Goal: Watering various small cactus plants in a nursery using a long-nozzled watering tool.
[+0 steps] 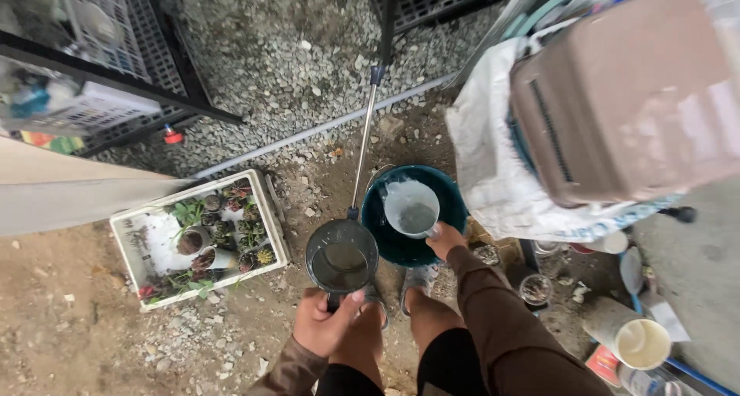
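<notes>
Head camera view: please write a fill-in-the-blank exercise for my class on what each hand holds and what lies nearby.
1. The left hand grips the handle of a round metal pan holding murky ____.
2. The right hand holds a small white plastic cup over a round dark ____ basin.
3. The white rectangular tray on the ground holds small potted ____.
4. The ground behind the basin is covered with grey ____.

Missing words: liquid; teal; plants; gravel.
</notes>
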